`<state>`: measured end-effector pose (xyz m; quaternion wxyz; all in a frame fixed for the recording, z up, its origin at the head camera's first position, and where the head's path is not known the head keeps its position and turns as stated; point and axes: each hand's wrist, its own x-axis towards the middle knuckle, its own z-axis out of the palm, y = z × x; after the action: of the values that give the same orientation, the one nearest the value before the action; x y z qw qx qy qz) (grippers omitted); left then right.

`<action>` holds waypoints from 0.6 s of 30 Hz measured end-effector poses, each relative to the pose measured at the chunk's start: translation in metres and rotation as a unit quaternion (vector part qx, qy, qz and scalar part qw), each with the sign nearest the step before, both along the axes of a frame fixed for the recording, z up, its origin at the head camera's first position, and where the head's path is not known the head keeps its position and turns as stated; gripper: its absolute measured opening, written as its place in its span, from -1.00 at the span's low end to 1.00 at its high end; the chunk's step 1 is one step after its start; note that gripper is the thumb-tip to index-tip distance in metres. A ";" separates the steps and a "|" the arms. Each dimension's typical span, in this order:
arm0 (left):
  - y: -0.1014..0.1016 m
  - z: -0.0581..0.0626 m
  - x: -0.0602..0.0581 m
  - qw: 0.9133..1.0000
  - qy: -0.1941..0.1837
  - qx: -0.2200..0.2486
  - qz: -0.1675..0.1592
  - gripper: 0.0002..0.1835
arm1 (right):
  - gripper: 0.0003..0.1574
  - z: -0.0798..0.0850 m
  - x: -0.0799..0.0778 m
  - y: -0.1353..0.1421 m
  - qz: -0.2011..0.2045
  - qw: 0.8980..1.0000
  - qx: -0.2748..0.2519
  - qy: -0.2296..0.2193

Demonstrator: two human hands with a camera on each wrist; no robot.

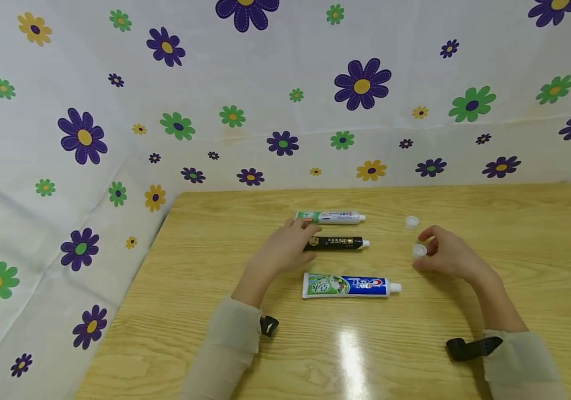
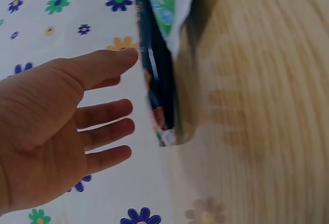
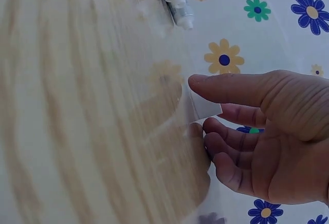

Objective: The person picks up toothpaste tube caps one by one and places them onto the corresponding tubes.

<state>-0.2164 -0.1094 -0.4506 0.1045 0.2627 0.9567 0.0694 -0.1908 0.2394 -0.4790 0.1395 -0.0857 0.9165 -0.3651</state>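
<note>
Three toothpaste tubes lie in a column on the table, their uncapped nozzles to the right in the head view: a white and green tube (image 1: 335, 217), a black tube (image 1: 337, 243) and a blue and green Crest tube (image 1: 350, 285). My left hand (image 1: 285, 247) hovers at the black tube's tail end, covering part of it, fingers apart. In the left wrist view, fingers and thumb hold nothing. My right hand (image 1: 447, 255) pinches a white cap (image 1: 419, 251) between thumb and fingers, close over the table. Behind it lies another white cap (image 1: 412, 223).
The wooden table (image 1: 515, 222) meets a white cloth (image 1: 245, 83) with printed flowers at its back and left. Black straps (image 1: 472, 349) sit on the wrists.
</note>
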 end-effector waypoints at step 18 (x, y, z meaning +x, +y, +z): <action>0.025 -0.016 -0.023 0.998 -0.042 -0.019 -0.035 -0.31 | -0.53 -0.001 0.000 -0.004 0.003 1.000 0.001 0.011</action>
<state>-0.2397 -0.0846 -0.4664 0.1523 0.2903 0.9429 0.0587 -0.1907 0.2351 -0.4802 0.1301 -0.0923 0.9182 -0.3625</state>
